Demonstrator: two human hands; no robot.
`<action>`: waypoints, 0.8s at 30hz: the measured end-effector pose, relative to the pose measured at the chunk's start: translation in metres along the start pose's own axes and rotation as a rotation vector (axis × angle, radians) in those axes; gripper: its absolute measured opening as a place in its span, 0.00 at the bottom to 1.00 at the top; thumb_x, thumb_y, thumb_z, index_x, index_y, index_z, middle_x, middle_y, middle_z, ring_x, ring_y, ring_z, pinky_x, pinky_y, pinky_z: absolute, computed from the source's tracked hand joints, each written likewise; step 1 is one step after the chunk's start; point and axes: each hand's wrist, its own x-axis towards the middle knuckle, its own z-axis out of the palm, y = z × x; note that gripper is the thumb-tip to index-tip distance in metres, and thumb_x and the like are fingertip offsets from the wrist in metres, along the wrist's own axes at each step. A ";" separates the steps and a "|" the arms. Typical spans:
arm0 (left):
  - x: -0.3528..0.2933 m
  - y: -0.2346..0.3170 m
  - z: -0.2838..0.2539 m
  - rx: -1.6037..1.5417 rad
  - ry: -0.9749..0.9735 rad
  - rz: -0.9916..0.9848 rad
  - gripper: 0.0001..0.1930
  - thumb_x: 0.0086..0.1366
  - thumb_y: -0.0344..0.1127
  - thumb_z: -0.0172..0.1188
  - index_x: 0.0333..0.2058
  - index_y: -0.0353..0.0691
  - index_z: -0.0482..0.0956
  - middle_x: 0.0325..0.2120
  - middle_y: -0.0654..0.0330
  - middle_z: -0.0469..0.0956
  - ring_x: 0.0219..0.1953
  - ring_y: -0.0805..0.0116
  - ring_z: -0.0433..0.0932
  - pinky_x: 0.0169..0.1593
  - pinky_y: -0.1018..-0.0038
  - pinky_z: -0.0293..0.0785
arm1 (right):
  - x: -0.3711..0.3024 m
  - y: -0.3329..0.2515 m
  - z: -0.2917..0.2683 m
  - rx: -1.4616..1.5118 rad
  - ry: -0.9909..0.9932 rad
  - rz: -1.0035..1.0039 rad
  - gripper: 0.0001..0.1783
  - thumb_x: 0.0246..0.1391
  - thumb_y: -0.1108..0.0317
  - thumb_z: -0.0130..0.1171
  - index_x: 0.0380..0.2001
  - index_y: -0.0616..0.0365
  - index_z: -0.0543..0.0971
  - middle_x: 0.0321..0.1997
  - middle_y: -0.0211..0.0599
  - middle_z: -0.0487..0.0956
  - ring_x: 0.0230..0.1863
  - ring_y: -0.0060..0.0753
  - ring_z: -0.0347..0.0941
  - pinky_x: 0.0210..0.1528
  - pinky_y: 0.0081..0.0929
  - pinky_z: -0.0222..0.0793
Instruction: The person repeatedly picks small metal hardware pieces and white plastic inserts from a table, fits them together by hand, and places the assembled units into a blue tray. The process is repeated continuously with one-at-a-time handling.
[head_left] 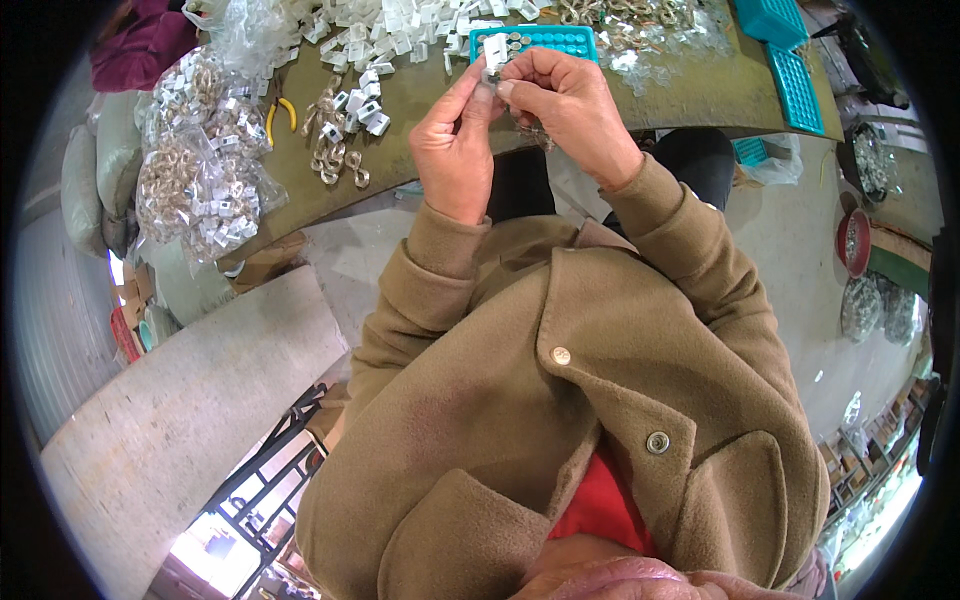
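Note:
My two hands meet over the near edge of the green-topped table, in front of a turquoise tray (588, 47) that holds small round pieces. In a pinch, my left hand (455, 150) grips a small white plastic housing (495, 50), which sticks up above the fingertips. My right hand (572, 105) is closed beside it, thumb and forefinger pressed together at the housing's lower end. Something small and dark shows between the fingertips, too small to name. A thin coiled cord (536, 134) hangs below my right hand.
Loose white housings (375, 40) heap along the table's far side. At left lie yellow-handled pliers (281, 120), coiled cords with housings (328, 160) and stuffed clear bags (205, 160). Clear plastic bits (690, 30) are spread at right, near more turquoise trays (795, 90). A pale bench (200, 420) stands left.

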 end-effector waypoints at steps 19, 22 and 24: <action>0.007 0.024 -0.021 -0.315 0.093 -0.545 0.08 0.66 0.34 0.58 0.39 0.36 0.81 0.30 0.63 0.83 0.24 0.82 0.75 0.23 0.86 0.61 | -0.006 -0.004 -0.002 -0.344 -0.032 -0.268 0.09 0.52 0.74 0.59 0.38 0.60 0.76 0.29 0.26 0.75 0.34 0.19 0.71 0.38 0.21 0.69; 0.009 0.023 -0.026 -0.538 0.097 -0.650 0.08 0.66 0.34 0.59 0.39 0.37 0.81 0.33 0.62 0.83 0.20 0.85 0.67 0.22 0.86 0.60 | -0.008 0.001 0.000 -0.226 -0.046 -0.216 0.07 0.53 0.75 0.58 0.37 0.60 0.76 0.32 0.28 0.76 0.35 0.19 0.71 0.38 0.21 0.69; 0.009 0.019 -0.029 -0.663 0.071 -0.712 0.09 0.65 0.34 0.60 0.41 0.37 0.80 0.36 0.60 0.83 0.20 0.85 0.67 0.22 0.86 0.60 | -0.010 0.003 0.001 -0.252 -0.056 -0.194 0.06 0.53 0.75 0.57 0.36 0.60 0.76 0.34 0.29 0.76 0.36 0.19 0.71 0.39 0.21 0.69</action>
